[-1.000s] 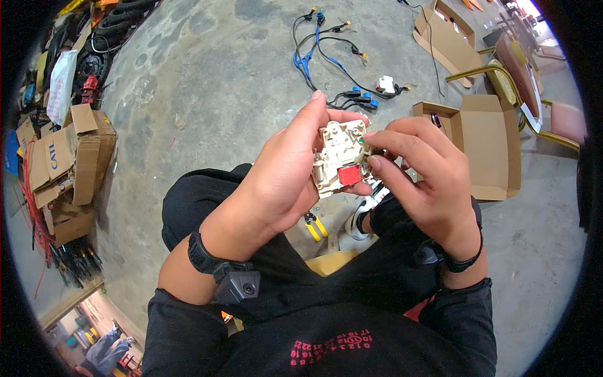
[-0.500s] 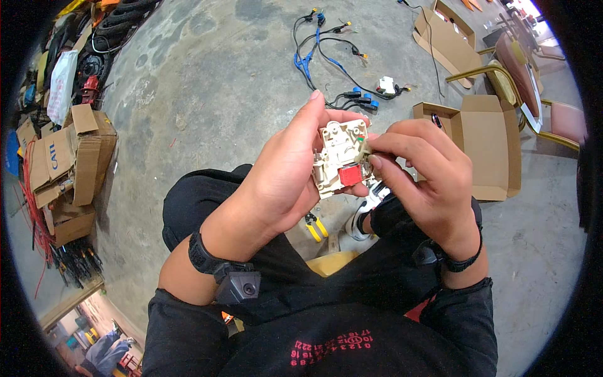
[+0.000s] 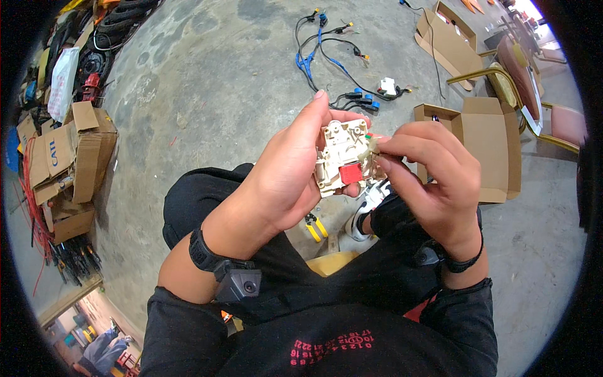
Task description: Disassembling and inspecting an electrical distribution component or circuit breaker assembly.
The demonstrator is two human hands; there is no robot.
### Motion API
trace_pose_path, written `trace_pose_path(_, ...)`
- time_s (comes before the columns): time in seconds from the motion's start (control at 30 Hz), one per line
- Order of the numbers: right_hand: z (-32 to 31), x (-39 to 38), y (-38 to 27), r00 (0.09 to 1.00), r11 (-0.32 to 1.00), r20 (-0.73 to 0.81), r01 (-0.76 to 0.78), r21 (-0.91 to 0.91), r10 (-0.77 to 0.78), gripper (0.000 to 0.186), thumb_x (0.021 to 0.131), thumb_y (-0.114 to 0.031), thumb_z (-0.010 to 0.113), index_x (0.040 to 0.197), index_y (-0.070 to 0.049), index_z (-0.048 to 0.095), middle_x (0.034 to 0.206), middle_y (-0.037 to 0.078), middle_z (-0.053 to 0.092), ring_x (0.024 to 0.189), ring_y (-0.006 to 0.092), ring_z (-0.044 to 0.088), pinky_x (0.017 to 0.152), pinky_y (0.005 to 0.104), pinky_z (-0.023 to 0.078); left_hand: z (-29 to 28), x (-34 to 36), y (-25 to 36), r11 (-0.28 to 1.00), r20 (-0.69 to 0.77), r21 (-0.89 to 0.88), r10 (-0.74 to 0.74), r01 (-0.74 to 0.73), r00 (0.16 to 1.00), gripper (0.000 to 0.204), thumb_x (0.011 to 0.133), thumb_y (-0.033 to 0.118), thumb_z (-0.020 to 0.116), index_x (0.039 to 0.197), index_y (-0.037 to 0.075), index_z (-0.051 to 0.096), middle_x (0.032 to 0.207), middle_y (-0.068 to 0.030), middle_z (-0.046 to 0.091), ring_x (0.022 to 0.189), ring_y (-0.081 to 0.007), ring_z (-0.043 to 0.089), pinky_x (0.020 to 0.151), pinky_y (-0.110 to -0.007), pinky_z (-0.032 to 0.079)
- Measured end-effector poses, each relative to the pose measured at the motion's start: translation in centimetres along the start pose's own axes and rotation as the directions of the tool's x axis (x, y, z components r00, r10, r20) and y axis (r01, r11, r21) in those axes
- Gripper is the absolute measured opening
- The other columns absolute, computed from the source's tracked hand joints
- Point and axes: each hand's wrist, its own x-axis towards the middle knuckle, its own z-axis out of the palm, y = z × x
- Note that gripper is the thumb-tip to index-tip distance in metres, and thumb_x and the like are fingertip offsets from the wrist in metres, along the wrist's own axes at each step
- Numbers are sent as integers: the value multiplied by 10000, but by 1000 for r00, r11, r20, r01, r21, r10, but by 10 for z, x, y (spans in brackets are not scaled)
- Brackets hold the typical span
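Note:
My left hand (image 3: 271, 173) is closed around an opened cream plastic housing (image 3: 336, 155), which looks like the inside of a circuit breaker. A red block (image 3: 350, 173) sits at its lower edge, and round posts stand at its top corners. At the housing's right side, my right hand (image 3: 440, 173) pinches a small pale translucent plastic piece (image 3: 372, 148) between thumb and forefinger. A tiny green and red bit (image 3: 369, 136) shows beside that piece. Whether the piece still touches the housing, I cannot tell.
Yellow-handled pliers (image 3: 316, 229) lie on the floor between my legs. Ahead are a black and blue cable harness (image 3: 306, 61) and a white block (image 3: 387, 86). An open cardboard box (image 3: 490, 147) lies at right, near a chair (image 3: 518, 69). Cartons (image 3: 75, 157) stand at left.
My right hand has moved slightly to the right with the small pale piece, drawing it outward from the housing's right side. My left hand and the housing have barely shifted.

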Motion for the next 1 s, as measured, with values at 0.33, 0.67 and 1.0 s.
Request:
trace_pose_path(0.33,-8,0,5,991,980,-85,-86,180,102,201,775,58,728,967,5,713,927,112,697,815,201,659,700,291,522,6,-3,5,995,91,-50,-80,85,993,589,1049,385,265,1386,-50,477,1253,-217,633,1060,-342,675,831,-465,608)
trace_pose_path(0.67,-15,-1,18,921,814,-151,-231,533,360,136,904,40,656,1038,35,671,1026,80,665,901,123,612,818,248,496,7,-3,4,995,228,-30,-84,94,970,560,1055,344,337,1442,-57,391,1332,-233,583,1141,-391,640,767,-410,636)
trace_pose_path(1.0,-11,5,24,988,949,-126,-51,310,94,214,782,95,688,976,4,699,942,92,674,866,203,645,770,303,516,7,-6,13,978,321,-59,-170,198,932,678,1057,491,168,1408,-2,474,1226,-160,655,974,-315,715,515,-320,579)
